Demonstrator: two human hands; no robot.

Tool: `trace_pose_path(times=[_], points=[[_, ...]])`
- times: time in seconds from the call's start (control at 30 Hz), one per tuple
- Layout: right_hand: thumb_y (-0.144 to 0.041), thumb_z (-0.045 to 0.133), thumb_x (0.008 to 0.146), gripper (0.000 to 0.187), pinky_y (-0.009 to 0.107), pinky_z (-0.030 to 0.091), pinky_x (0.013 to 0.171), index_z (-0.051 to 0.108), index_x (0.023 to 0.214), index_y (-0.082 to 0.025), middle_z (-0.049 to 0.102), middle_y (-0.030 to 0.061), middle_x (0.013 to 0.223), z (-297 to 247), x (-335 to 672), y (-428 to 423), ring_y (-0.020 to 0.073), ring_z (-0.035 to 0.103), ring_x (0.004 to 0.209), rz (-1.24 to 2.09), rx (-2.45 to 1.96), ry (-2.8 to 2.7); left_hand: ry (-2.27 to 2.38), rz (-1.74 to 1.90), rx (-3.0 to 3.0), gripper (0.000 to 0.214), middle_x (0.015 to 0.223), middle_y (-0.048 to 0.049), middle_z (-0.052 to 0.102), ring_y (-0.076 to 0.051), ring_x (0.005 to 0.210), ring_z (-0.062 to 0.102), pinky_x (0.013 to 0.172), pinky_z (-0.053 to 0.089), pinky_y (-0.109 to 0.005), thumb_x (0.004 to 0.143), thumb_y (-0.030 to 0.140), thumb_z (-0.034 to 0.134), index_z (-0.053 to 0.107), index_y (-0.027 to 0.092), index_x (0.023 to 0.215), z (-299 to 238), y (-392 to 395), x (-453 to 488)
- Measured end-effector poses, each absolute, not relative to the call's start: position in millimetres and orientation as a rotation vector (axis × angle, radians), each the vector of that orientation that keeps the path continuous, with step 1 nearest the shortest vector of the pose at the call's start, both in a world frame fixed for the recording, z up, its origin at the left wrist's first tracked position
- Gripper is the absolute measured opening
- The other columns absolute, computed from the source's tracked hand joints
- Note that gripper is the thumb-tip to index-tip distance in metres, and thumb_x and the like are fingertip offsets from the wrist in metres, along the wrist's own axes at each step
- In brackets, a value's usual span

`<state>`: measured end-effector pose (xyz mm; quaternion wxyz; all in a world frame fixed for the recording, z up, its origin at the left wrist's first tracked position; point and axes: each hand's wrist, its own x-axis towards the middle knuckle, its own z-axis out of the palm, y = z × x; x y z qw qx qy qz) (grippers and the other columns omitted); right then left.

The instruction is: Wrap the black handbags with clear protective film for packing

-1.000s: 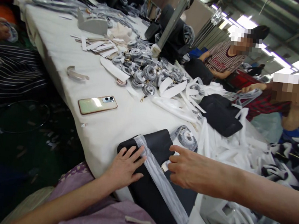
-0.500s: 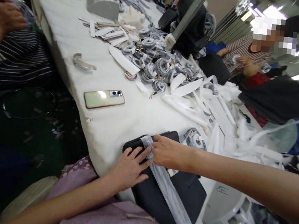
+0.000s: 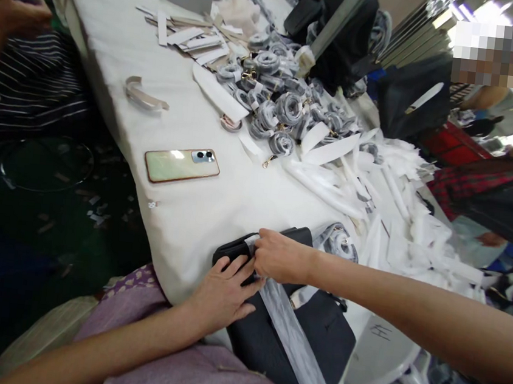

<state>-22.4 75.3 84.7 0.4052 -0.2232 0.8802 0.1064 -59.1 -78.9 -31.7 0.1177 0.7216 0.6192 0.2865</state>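
A black bag (image 3: 315, 332) lies at the near edge of the white table (image 3: 219, 200), hanging partly over my lap. A translucent white wrapping strip (image 3: 295, 346) runs diagonally across it. My left hand (image 3: 223, 289) rests flat on the bag's left end, fingers spread. My right hand (image 3: 277, 258) is closed in a pinch on the top end of the strip, at the bag's far corner. A coiled wrapped strap (image 3: 340, 240) sits just beyond the bag.
A gold phone (image 3: 181, 164) lies left of centre. Further off are a heap of coiled wrapped straps (image 3: 275, 102) and loose white paper strips (image 3: 375, 198). A striped-sleeved person sits at the left (image 3: 29, 82). Others work at the far right holding a black bag (image 3: 408, 101).
My right hand moved left from hovering open over the bag to pinching the strip's top end. My left hand stayed put. The view tilted closer to the table.
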Motion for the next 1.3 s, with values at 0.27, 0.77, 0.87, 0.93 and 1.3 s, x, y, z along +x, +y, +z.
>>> trace_pose_path(times=[0.27, 0.77, 0.87, 0.93, 1.3], points=[[-0.034, 0.067, 0.078, 0.016, 0.031, 0.034, 0.060, 0.069, 0.072, -0.019, 0.068, 0.0045, 0.064, 79, -37, 85, 0.0217, 0.065, 0.067, 0.281, -0.413, 2.198, 1.833, 0.796, 2.108, 0.046, 0.145, -0.0085, 0.037, -0.028, 0.126, 0.036, 0.093, 0.032, -0.043, 0.085, 0.048, 0.055, 0.046, 0.035, 0.129, -31, -78, -57], [-0.027, 0.057, 0.083, 0.015, 0.026, 0.042, 0.060, 0.071, 0.086, -0.022, 0.073, 0.0053, 0.078, 119, -24, 111, 0.0191, 0.068, 0.074, 0.124, -0.005, 2.183, 1.832, 0.775, 2.125, 0.047, 0.151, -0.0107, 0.028, -0.030, 0.127, 0.037, 0.091, 0.035, -0.045, 0.085, 0.046, 0.056, 0.045, 0.035, 0.130, -27, -75, -55], [-0.028, 0.058, 0.082, 0.016, 0.027, 0.043, 0.062, 0.071, 0.084, -0.020, 0.073, 0.0080, 0.076, 114, -31, 110, 0.0201, 0.067, 0.073, 0.193, -0.048, 2.186, 1.845, 0.784, 2.124, 0.049, 0.151, -0.0104, 0.029, -0.030, 0.127, 0.038, 0.092, 0.035, -0.046, 0.085, 0.045, 0.056, 0.044, 0.036, 0.131, -26, -76, -53], [-0.024, 0.059, 0.080, 0.013, 0.027, 0.043, 0.062, 0.071, 0.083, -0.019, 0.073, 0.0085, 0.076, 113, -35, 110, 0.0207, 0.068, 0.073, 0.231, -0.079, 2.191, 1.857, 0.794, 2.115, 0.049, 0.151, -0.0103, 0.028, -0.030, 0.127, 0.039, 0.093, 0.035, -0.046, 0.085, 0.045, 0.056, 0.043, 0.036, 0.131, -25, -76, -52], [-0.013, 0.056, 0.077, 0.013, 0.029, 0.043, 0.061, 0.068, 0.076, -0.017, 0.071, 0.0083, 0.075, 117, -31, 102, 0.0227, 0.068, 0.073, 0.335, -0.191, 2.286, 2.006, 0.779, 2.157, 0.048, 0.151, -0.0082, 0.031, -0.029, 0.126, 0.040, 0.092, 0.038, -0.046, 0.084, 0.047, 0.058, 0.048, 0.034, 0.129, -22, -78, -40]])
